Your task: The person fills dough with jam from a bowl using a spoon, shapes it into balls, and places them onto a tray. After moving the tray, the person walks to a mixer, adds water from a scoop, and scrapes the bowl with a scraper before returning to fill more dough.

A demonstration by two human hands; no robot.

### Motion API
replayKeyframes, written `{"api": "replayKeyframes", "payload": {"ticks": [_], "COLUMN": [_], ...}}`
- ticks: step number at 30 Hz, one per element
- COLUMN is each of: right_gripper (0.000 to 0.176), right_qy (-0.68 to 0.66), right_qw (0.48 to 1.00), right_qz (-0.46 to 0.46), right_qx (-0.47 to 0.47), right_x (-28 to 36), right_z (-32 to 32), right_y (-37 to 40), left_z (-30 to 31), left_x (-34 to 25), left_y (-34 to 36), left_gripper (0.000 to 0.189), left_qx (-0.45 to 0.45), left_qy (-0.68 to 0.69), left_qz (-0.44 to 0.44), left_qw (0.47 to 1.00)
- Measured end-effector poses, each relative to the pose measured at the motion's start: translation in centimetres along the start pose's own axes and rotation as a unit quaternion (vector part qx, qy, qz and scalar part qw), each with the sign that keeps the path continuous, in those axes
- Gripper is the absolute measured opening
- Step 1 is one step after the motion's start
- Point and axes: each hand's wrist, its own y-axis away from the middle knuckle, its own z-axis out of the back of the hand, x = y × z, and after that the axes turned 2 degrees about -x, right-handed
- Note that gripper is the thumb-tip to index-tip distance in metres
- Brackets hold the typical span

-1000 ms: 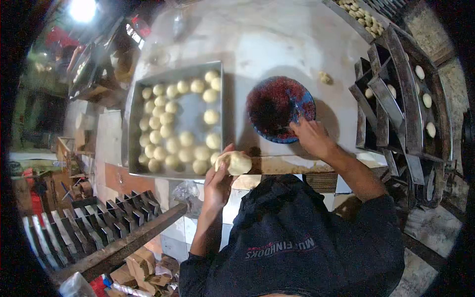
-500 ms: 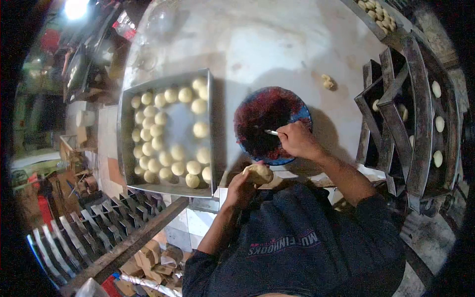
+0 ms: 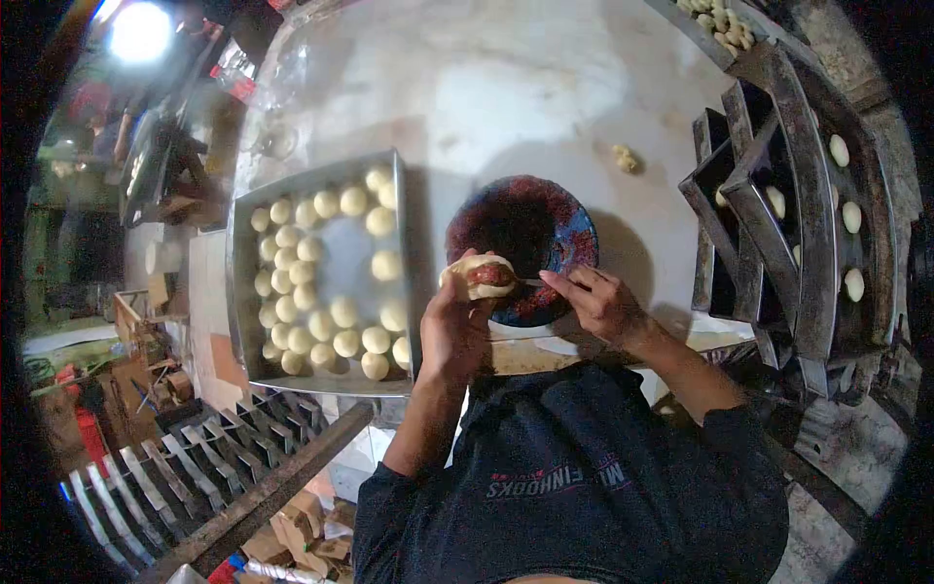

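Note:
My left hand [image 3: 450,331] is closed around a flattened piece of dough [image 3: 455,276], cupped open, with a lump of dark red filling [image 3: 489,275] on it. In my right hand [image 3: 605,304] is a thin metal utensil [image 3: 530,281]; its tip meets the filling, and its head is hidden. Both hands are over the near side of a round blue bowl [image 3: 587,234]. Dark red, crumbly filling coats the bowl's inside. To the left stands a square metal tray [image 3: 348,248] holding several round dough balls [image 3: 353,201].
Long dark metal pans [image 3: 815,253] stand at the right, some with pale dough pieces [image 3: 852,217]. A small dough scrap [image 3: 626,159] lies on the pale tabletop [image 3: 506,97]. More dough pieces fill a tray [image 3: 689,39] at the far right. Slatted metal pans [image 3: 185,467] are at lower left.
My right hand has lifted the utensil out of the bowl and brought it to the dough. My left hand has raised the dough over the bowl's near edge, and filling now sits on it.

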Motion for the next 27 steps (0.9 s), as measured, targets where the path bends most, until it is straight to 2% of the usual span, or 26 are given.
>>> {"api": "replayKeyframes", "payload": {"ticks": [2, 4, 5, 6, 7, 8, 9, 10, 11, 12, 13, 14, 15, 16, 17, 18, 19, 20, 22, 23, 24, 26, 27], "right_gripper": [0.040, 0.039, 0.038, 0.038, 0.029, 0.029, 0.028, 0.030, 0.032, 0.035, 0.038, 0.037, 0.037, 0.037, 0.029, 0.021, 0.019, 0.017, 0.016, 0.018, 0.023, 0.023, 0.023], "right_qy": [0.023, 0.044, 0.082, 0.119, 0.146, 0.149, 0.002, -0.147, -0.279, -0.408, -0.291, -0.257, -0.239, -0.221, -0.196, -0.169, -0.147, -0.123, -0.170, -0.217, -0.239, -0.305, -0.303], "right_qw": [0.999, 0.998, 0.993, 0.985, 0.981, 0.981, 0.993, 0.982, 0.953, 0.905, 0.947, 0.956, 0.960, 0.964, 0.968, 0.968, 0.966, 0.961, 0.956, 0.948, 0.958, 0.944, 0.945], "right_qz": [-0.024, -0.051, -0.075, -0.099, -0.100, -0.098, -0.112, -0.121, -0.116, -0.109, -0.108, -0.101, -0.077, -0.056, -0.051, -0.007, 0.038, 0.083, 0.137, 0.119, 0.077, -0.115, -0.118], "right_qx": [-0.001, -0.005, 0.034, 0.074, 0.077, 0.072, 0.026, -0.017, -0.036, -0.051, -0.081, -0.104, -0.121, -0.137, -0.148, -0.185, -0.210, -0.233, -0.194, -0.201, -0.136, 0.040, 0.039], "right_x": [0.6, 1.2, 1.3, 1.6, 2.3, 3.6, 5.1, 6.7, 8.4, 10.4, 15.2, 17.3, 19.3, 21.3, 23.2, 24.3, 25.4, 26.6, 28.9, 30.1, 30.6, 32.0, 32.7], "right_z": [0.7, 0.8, 1.0, 1.2, 1.4, 1.1, 0.6, -0.1, -0.9, -1.9, -1.5, -1.8, -1.6, -1.5, -1.4, -2.0, -1.9, -1.6, -0.6, -0.4, 0.2, 2.4, 2.3], "right_y": [0.8, 1.6, 1.4, 1.0, 0.4, -0.6, -1.8, -2.9, -4.0, -5.1, -6.9, -7.2, -7.5, -7.4, -7.2, -7.0, -6.6, -6.4, -5.6, -5.3, -4.6, -4.3, -4.0], "left_z": [0.9, 3.0, 2.9, 1.8, 2.0, 2.2, 1.9, 1.4, 1.2, 1.8, 2.1, 1.7, 3.4, 4.7, 4.6, 3.9, 4.0, 4.1, 6.5, 7.7, 8.8, 11.2, 11.7], "left_x": [-0.4, -0.7, -1.2, -1.9, -2.4, -2.9, -3.1, -3.1, -3.0, -2.7, -1.8, -1.0, -1.2, -1.3, -2.1, -3.0, -3.5, -3.7, -3.9, -4.1, -4.1, -3.6, -3.5], "left_y": [0.7, 1.2, 1.8, 2.7, 3.3, 3.9, 4.7, 5.4, 6.2, 7.0, 9.2, 10.4, 11.1, 12.5, 14.2, 16.3, 18.1, 19.5, 21.7, 23.0, 23.8, 24.3, 24.8], "left_gripper": [0.049, 0.046, 0.047, 0.046, 0.047, 0.047, 0.047, 0.047, 0.048, 0.057, 0.063, 0.069, 0.077, 0.074, 0.073, 0.073, 0.072, 0.078, 0.084, 0.091, 0.091, 0.087, 0.087], "left_qx": [0.004, -0.053, -0.026, -0.064, -0.034, -0.006, -0.002, 0.014, 0.029, 0.069, 0.045, 0.020, 0.038, 0.015, 0.012, 0.011, -0.007, 0.020, 0.102, 0.104, 0.101, 0.094, 0.096], "left_qy": [-0.010, -0.056, -0.070, -0.019, -0.003, 0.014, 0.014, 0.024, 0.034, -0.004, -0.156, -0.304, -0.386, -0.502, -0.479, -0.456, -0.403, -0.236, -0.087, -0.109, -0.102, -0.253, -0.251], "left_qz": [-0.005, -0.033, -0.076, -0.065, -0.062, -0.060, -0.065, -0.074, -0.085, -0.105, -0.232, -0.342, -0.386, -0.431, -0.442, -0.451, -0.427, -0.421, -0.406, -0.373, -0.370, -0.476, -0.475], "left_qw": [1.000, 0.996, 0.994, 0.996, 0.997, 0.998, 0.998, 0.997, 0.995, 0.992, 0.959, 0.889, 0.837, 0.750, 0.758, 0.767, 0.809, 0.875, 0.904, 0.916, 0.918, 0.837, 0.838]}}
